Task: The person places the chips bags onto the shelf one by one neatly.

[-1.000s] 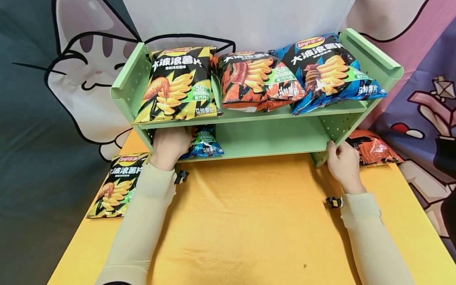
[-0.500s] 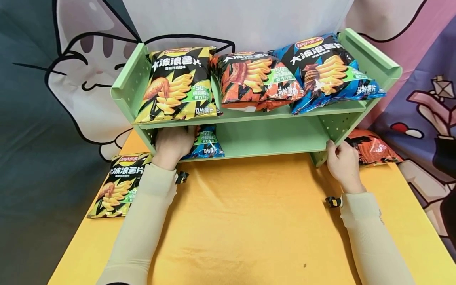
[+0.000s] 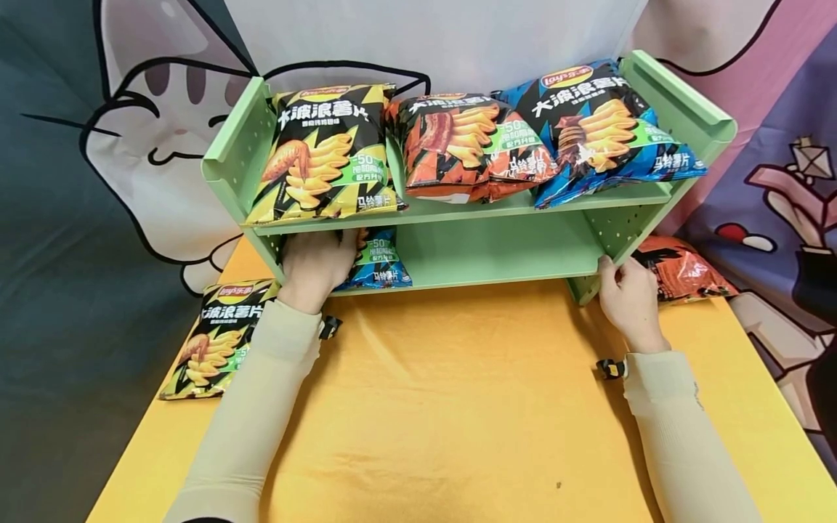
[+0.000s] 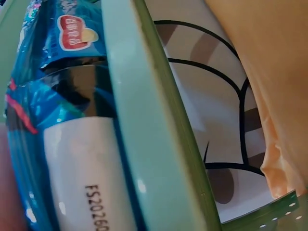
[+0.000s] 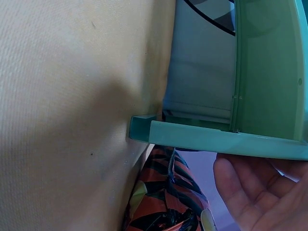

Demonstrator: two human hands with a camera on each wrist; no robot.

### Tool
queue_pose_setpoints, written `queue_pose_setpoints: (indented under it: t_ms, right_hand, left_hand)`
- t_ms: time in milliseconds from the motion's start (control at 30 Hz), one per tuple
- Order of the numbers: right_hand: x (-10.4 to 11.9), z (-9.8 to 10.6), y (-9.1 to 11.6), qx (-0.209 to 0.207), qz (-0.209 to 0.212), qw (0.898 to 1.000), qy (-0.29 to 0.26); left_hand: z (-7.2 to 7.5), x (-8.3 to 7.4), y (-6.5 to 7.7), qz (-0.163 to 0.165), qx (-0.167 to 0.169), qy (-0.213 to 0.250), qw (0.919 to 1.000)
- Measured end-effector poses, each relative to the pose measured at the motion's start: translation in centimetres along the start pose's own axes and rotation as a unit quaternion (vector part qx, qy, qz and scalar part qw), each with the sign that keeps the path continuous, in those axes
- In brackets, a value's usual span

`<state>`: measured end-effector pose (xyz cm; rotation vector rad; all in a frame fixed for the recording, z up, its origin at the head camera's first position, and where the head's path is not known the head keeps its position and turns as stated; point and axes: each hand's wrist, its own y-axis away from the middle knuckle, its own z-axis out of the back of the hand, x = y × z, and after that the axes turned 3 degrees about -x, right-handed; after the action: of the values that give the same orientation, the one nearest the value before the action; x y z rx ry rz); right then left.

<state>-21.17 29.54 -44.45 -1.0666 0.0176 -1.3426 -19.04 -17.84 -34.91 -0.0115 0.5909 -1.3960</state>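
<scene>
A light green two-tier shelf (image 3: 497, 250) stands on the table. My left hand (image 3: 315, 265) reaches into the left end of its lower tier, at a blue bag of chips (image 3: 379, 261). In the left wrist view a blurred finger (image 4: 7, 183) lies against that bag (image 4: 29, 120); the other fingertips are hidden under the upper tier. At the shelf's right end my right hand (image 3: 630, 301) grips the side panel, thumb in front. The right wrist view shows fingers (image 5: 231, 183) along the outer face of the panel (image 5: 202, 137).
The upper tier carries a yellow-black chip bag (image 3: 320, 160), an orange one (image 3: 471, 149) and a blue one (image 3: 595, 134). Another yellow-black bag (image 3: 216, 338) lies left on the yellow-covered table (image 3: 445, 407). An orange bag (image 3: 683, 269) lies behind the right hand.
My left hand and the blue bag in the lower tier have shifted slightly right since the earliest frame. The right hand keeps its hold on the side panel.
</scene>
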Motion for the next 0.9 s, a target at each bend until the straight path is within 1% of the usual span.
queue_pose_setpoints:
  t_ms: [67, 133, 200, 300, 367, 433, 500, 567, 733, 800, 900]
  right_hand:
    - [0.0, 0.0, 0.0, 0.0, 0.001, 1.0, -0.001]
    - [0.0, 0.0, 0.0, 0.0, 0.003, 1.0, -0.002]
    - [0.0, 0.0, 0.1, 0.0, 0.004, 1.0, -0.003]
    - [0.0, 0.0, 0.0, -0.001, 0.007, 1.0, -0.005]
    - [0.1, 0.0, 0.0, -0.003, 0.008, 1.0, -0.006]
    - [0.1, 0.0, 0.0, -0.003, 0.007, 1.0, -0.005]
    - [0.2, 0.0, 0.0, -0.002, 0.004, 1.0, -0.005]
    - [0.2, 0.0, 0.0, 0.001, 0.003, 1.0, -0.003]
    - [0.1, 0.1, -0.1, -0.001, 0.001, 1.0, -0.002]
    - [0.1, 0.1, -0.1, -0.002, -0.001, 1.0, -0.002]
    - [0.1, 0.1, -0.1, 0.003, -0.001, 1.0, -0.003]
  left_hand:
    - [0.0, -0.1, 0.2, -0.017, -0.022, 0.0, 0.9996]
    - [0.1, -0.2, 0.5, -0.052, -0.05, -0.006, 0.9974]
    - [0.2, -0.3, 0.8, -0.076, -0.074, -0.011, 0.9943]
    - [0.3, -0.5, 1.3, -0.092, -0.097, -0.014, 0.9908]
    - [0.4, -0.7, 1.5, -0.089, -0.103, -0.008, 0.9906]
    - [0.5, -0.8, 1.8, -0.1, -0.112, -0.004, 0.9886]
    - [0.7, -0.8, 2.3, -0.121, -0.124, -0.001, 0.9849]
    - [0.8, -0.9, 2.8, -0.141, -0.128, 0.0, 0.9818]
    - [1.3, -0.9, 4.2, -0.17, -0.13, 0.016, 0.9767]
    - [1.6, -0.7, 4.7, -0.178, -0.136, 0.024, 0.9743]
    - [1.9, -0.4, 5.5, -0.199, -0.145, 0.025, 0.9688]
